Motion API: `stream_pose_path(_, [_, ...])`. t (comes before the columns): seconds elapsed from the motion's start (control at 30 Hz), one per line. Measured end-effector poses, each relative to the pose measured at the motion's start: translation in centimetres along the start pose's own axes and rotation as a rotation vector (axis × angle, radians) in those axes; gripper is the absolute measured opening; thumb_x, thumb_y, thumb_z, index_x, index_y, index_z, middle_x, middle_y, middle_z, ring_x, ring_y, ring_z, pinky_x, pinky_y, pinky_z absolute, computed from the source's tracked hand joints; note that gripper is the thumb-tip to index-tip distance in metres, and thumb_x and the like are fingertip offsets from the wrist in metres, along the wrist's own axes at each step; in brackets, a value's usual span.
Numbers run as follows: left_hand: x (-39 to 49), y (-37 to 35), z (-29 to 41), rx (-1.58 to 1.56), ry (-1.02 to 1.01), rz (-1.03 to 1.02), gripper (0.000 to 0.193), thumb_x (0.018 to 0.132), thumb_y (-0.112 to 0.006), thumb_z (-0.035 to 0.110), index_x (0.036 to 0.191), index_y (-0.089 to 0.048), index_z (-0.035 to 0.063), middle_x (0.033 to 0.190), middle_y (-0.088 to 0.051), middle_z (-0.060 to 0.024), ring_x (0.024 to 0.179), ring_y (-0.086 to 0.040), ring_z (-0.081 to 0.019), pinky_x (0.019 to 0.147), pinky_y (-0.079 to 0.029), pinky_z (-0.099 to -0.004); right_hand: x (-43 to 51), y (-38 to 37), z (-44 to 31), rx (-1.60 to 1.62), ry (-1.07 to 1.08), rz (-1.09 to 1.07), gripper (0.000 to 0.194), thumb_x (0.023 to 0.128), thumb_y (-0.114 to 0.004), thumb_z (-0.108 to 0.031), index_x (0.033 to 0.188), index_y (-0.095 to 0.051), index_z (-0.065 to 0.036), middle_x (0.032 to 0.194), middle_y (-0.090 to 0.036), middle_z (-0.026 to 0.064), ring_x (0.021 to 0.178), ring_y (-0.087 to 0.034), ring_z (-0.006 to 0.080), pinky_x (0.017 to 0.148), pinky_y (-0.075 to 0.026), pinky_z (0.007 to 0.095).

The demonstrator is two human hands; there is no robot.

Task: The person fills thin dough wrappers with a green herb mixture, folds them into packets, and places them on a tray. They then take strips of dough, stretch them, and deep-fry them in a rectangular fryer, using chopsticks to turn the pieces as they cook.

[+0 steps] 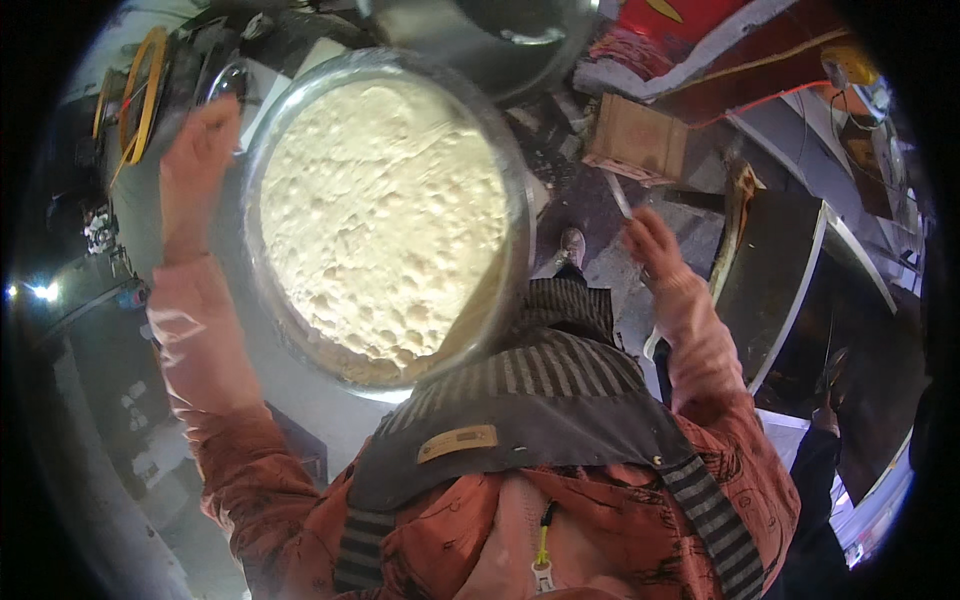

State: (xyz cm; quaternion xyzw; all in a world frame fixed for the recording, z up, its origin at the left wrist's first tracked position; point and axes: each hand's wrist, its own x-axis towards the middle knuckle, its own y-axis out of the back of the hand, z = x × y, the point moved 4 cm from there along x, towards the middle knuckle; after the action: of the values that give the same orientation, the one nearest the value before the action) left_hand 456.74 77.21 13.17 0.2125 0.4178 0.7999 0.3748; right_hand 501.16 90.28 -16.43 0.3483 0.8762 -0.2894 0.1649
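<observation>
In front of my body stands a large round metal basin (517, 225), holding pale, bubbly dough or batter (382, 210). My left hand (201, 142) is raised left of the basin's rim with its fingers curled. A shiny rounded object (229, 81) shows just past those fingers; whether the hand holds it is unclear. On the other side, apart from the basin, my right hand (651, 241) grips a narrow, light-coloured flat tool (618, 193). The tool points away from me toward a cardboard box, and its grip is hidden in the fingers.
Beyond the basin sits another large metal vessel (480, 45). The cardboard box (637, 139) is on the floor at right, near a piece of wood (733, 225) and a dark panel with a bright edge (780, 277). Another person's dark sleeve (816, 465) appears at far right.
</observation>
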Motion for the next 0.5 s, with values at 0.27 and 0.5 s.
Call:
stream_pose_path(0.27, [-18.6,-4.6,-7.8,-0.761,-0.024,-0.382,0.021,0.081,-0.050,-0.002,0.100,-0.059,0.0035,0.089,-0.060,-0.0027,0.072,-0.055,-0.0076,0.063,-0.046,-0.0202,-7.3,-16.4,-7.5,-0.211,0.534,0.136,0.018,0.089,-0.043,-0.020,0.101,-0.047,-0.006,0.060,-0.042,-0.0030,0.048,-0.032,0.0036,0.044,-0.024,0.0174])
stream_pose_path(0.5, [-24.4,-6.5,-9.6,-1.064,0.130,-0.267,0.020,0.084,-0.054,0.016,0.097,-0.061,0.0037,0.081,-0.061,-0.0038,0.063,-0.054,-0.0079,0.056,-0.045,-0.0187,-7.7,-37.1,1.9,-0.281,0.456,-0.195,0.014,0.088,-0.044,-0.010,0.100,-0.044,-0.003,0.067,-0.045,-0.0009,0.059,-0.042,0.0064,0.053,-0.036,0.0198])
